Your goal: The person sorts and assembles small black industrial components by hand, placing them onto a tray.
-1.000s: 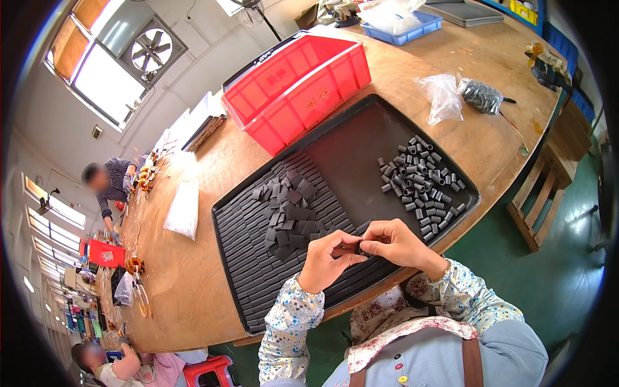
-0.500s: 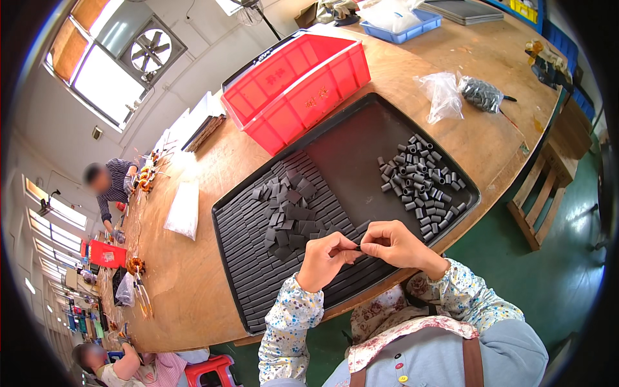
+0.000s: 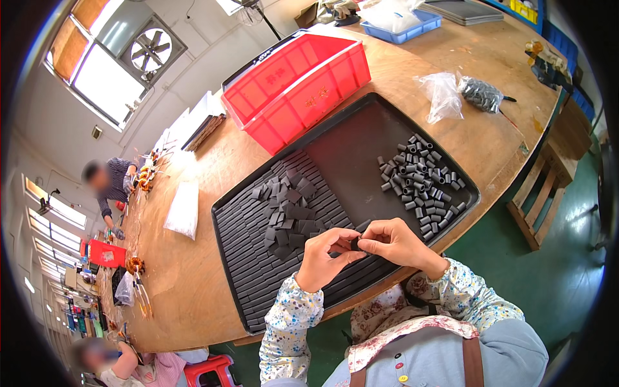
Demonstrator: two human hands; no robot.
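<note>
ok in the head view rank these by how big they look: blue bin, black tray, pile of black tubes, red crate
1. black tray
2. red crate
3. pile of black tubes
4. blue bin, farthest from the camera

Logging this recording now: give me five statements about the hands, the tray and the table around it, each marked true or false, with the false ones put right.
1. The left hand and right hand meet at a small dark piece. True.
2. The short tubes lie heaped at the left end of the black tray. False: the short tubes lie at the right end of the black tray.
3. Loose flat pieces lie on top of neat dark rows. True.
4. The red crate stands on the floor. False: the red crate stands on the table.
5. The right hand is wearing a glove. False: it is bare.
</note>
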